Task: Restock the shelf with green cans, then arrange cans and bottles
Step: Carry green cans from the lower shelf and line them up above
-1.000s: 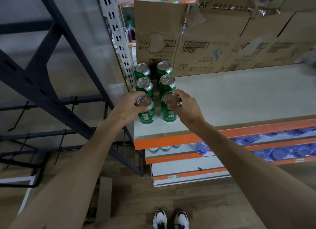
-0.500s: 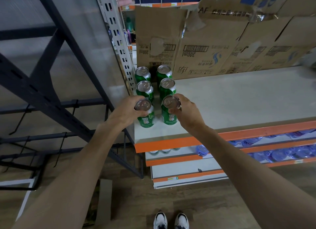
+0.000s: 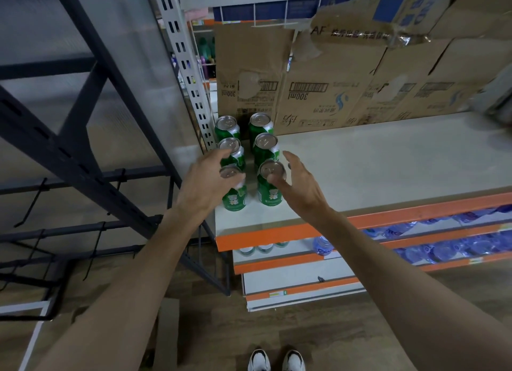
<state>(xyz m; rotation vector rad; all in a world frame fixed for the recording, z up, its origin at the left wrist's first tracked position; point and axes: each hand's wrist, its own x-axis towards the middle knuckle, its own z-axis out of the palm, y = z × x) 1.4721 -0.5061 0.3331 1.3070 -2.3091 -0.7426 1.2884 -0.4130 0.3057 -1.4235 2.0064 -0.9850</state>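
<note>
Showing inverted "300ml" on cardboard boxes point(image 3: 327, 93), white-lettered green cans point(image 3: 266, 143)

A shop aisle: tiered retail shelving point(image 3: 374, 171) with orange front edges carries rows of green cans point(image 3: 266, 149), bottled water point(image 3: 443, 250) on lower tiers, and cardboard stock cartons point(image 3: 327, 93) along the back edge.

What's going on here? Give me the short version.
A person is stocking green cans on a white shelf. Six stand upright in two rows of three at its left end, in front of cardboard boxes. The left hand is spread loosely at the front left can, and the right hand is open beside the front right can. Neither hand grips a can.
</note>
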